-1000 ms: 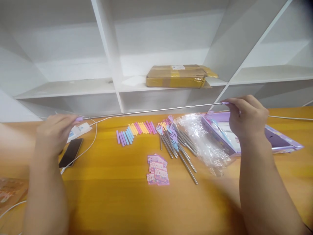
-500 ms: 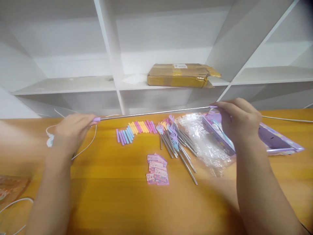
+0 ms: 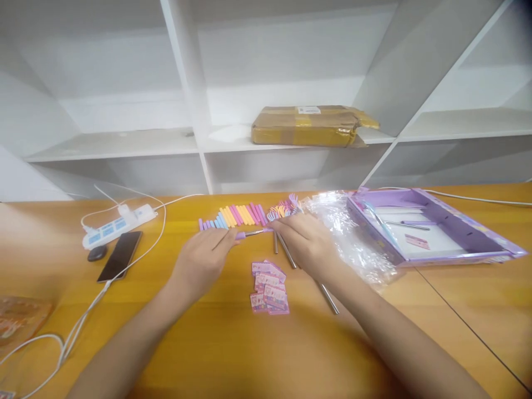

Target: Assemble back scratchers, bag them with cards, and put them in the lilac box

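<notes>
centre of frame: left hand [image 3: 202,256] and right hand [image 3: 306,243], fingers clamped on opposite ends of purple-ended metal rod [image 3: 252,233]; pink cards [image 3: 275,296] at lower centre.

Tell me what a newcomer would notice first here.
Probably the left hand and right hand, holding a thin metal rod with purple ends between them over the middle of the table. Just beyond them lies a row of colorful sticks, and farther right sits an open purple box.
</notes>
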A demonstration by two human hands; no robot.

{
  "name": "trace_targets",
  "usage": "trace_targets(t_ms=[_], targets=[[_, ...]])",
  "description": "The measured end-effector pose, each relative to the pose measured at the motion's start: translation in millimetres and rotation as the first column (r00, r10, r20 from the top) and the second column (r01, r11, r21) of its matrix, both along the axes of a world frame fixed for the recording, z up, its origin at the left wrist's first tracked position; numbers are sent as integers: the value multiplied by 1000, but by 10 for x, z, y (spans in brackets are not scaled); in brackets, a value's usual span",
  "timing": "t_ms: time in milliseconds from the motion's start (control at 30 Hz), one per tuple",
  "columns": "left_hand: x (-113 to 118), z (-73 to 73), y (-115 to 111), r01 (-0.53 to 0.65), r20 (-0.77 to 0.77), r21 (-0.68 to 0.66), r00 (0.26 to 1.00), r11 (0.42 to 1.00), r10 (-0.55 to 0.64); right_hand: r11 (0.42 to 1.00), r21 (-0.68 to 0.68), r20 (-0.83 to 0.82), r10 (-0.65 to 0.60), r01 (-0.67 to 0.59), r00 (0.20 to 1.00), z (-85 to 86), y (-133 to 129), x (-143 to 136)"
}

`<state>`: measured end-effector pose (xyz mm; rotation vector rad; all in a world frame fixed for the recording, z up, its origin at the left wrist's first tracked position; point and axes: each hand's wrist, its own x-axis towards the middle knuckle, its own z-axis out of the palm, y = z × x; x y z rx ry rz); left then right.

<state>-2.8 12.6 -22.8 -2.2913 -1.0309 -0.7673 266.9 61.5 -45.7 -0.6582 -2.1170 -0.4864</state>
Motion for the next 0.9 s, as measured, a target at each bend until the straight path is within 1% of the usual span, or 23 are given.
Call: trace_targets(t_ms=[100,200,367,600,767,900], targets=[[-84,47,46,11,-31,-21,999,1000,-12,999,-45,79,0,3,997,26,23,38],[-136,74,82,4,-52,-46,999,999,-7,995,-96,118,-15,26,993,25,27,15],[-151,108,71,4,-68,-32,998,999,-7,997,-79,106,16,-7,994,18,29,-34],[-162,117,59,39,-40,-36,998,999,-41,997,-62,78,55,-51,995,87,22,-31],[-184,105,60,49,-32,-44,998,998,-50,993,-109,86,63,-54,994,99,16,-27],[-189,97,69,56,-39,-28,998,998,-57,982,-179,67,70,-57,995,103,-1,-22]])
